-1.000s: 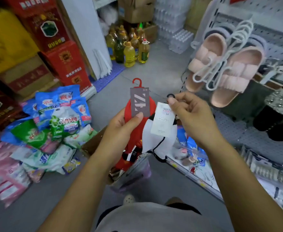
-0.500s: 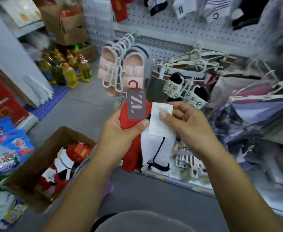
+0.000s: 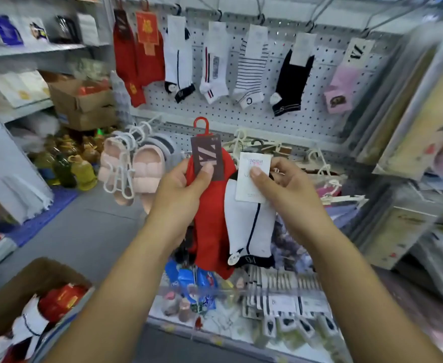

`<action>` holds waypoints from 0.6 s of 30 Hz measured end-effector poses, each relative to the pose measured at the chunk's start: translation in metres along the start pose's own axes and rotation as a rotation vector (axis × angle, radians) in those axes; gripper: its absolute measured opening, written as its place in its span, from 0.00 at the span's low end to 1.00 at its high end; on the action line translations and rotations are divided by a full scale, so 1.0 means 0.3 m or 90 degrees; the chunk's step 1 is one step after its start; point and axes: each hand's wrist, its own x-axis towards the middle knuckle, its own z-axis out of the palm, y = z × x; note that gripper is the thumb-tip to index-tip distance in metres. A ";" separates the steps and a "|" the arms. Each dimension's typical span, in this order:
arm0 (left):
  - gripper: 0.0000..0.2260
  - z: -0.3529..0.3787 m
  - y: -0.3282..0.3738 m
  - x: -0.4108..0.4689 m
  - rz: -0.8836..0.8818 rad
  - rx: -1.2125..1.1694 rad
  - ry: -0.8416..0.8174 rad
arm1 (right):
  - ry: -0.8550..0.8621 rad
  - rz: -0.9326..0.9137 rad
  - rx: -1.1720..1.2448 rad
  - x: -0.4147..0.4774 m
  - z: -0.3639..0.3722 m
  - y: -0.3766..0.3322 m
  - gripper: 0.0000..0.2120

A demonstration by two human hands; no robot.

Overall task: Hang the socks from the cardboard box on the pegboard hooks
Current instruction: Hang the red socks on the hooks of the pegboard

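Socks (image 3: 35, 326) lie in one cardboard box (image 3: 44, 268) at lower left. The left grip (image 3: 181, 187) clasps one red sock (image 3: 210, 221) by its dark tag; the right grip (image 3: 286, 189) pinches one white sock (image 3: 249, 226) by its card. Seven sock packs (image 3: 252, 66) hang on the pegboard (image 3: 241, 119) above.
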 end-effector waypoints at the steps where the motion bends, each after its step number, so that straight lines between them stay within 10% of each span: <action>1: 0.08 0.001 0.026 0.026 0.003 0.000 0.002 | 0.000 -0.008 0.009 0.027 0.002 -0.016 0.08; 18: 0.12 -0.399 0.219 0.636 0.059 -0.010 0.042 | -0.051 -0.137 -0.082 0.589 0.349 -0.143 0.10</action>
